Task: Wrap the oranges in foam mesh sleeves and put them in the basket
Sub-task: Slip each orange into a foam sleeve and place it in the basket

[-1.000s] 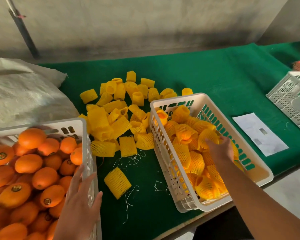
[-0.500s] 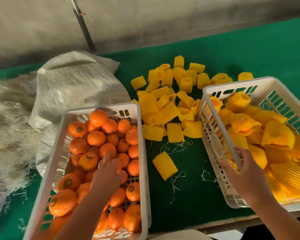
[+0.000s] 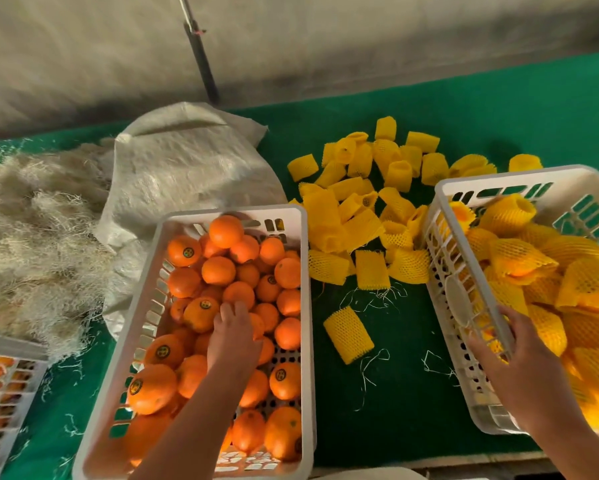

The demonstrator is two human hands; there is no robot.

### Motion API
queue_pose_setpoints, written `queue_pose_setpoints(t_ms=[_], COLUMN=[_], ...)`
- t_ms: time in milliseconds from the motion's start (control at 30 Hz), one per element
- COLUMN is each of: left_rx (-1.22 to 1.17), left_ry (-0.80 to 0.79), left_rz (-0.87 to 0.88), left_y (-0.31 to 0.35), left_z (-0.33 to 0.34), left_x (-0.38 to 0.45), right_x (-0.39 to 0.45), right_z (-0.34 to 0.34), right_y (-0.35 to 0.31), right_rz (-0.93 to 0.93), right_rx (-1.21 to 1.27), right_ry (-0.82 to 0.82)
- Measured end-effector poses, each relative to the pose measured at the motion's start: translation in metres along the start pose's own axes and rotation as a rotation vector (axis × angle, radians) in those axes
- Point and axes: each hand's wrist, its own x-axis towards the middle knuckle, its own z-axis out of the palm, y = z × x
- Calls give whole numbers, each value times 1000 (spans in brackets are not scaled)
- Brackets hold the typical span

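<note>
Bare oranges (image 3: 218, 270) fill a white crate (image 3: 305, 306) at the lower centre of the green table. My left hand (image 3: 234, 336) reaches into this crate and lies palm down on the oranges; whether its fingers hold one is hidden. On the right, a white basket (image 3: 454, 271) contains oranges wrapped in yellow foam mesh sleeves (image 3: 519, 258). My right hand (image 3: 509, 355) hovers over this basket's left wall with relaxed fingers and nothing in it. A single empty sleeve (image 3: 348, 334) lies between the two containers, in front of a pile of empty sleeves (image 3: 360, 202).
A pale woven sack (image 3: 187, 168) and a heap of straw-like fibre (image 3: 31, 237) lie left of the crate. Another crate (image 3: 4, 393) shows at the lower left. A dark pole (image 3: 201, 60) leans on the back wall. Loose threads litter the green cloth (image 3: 395, 393).
My view swung left. My left hand went from the crate's rim into the oranges. My right hand drew back from the wrapped oranges to the basket's left wall.
</note>
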Motion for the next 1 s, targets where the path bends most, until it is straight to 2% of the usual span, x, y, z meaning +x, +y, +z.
queue_pose_setpoints(t_ms=[133, 233, 267, 333, 400, 433, 500, 600, 667, 833, 933, 1000], left_rx=[-173, -491, -674, -1284, -1846, -1992, -2104, -2098, -1993, -1382, -983, -851], left_ry=[42, 54, 26, -109, -288, -348, -431, -480, -431, -181, -3, 73], left_rz=[-60, -200, -252, -388, -398, -378, -318, -249, -179, 133, 270, 308], left_y=[-1, -1, 1, 11, 23, 29, 40, 58, 70, 95, 104, 108], left_z=[-5, -22, -29, -43, -57, -62, -68, -75, -75, -61, -47, -41], left_x=[-2, -8, -9, -17, -27, -32, -39, -48, -50, -59, -61, -61], right_x=[2, 2, 2, 0, -2, -4, -7, -9, -8, 14, 25, 29], right_z=[0, 0, 0, 2, 5, 8, 20, 49, 72, 120, 136, 143], right_y=[3, 3, 3, 2, -3, -5, -14, -28, -33, -25, -26, -28], right_rz=[-9, 2, 7, -39, -168, -260, -444, -616, -664, -611, -619, -606], right_rx=[7, 2, -20, -124, -230, -265, -297, -265, -279, -614, -805, -887], right_ry=[-4, 4, 21, 99, 188, 205, 152, -21, -188, -651, -832, -910])
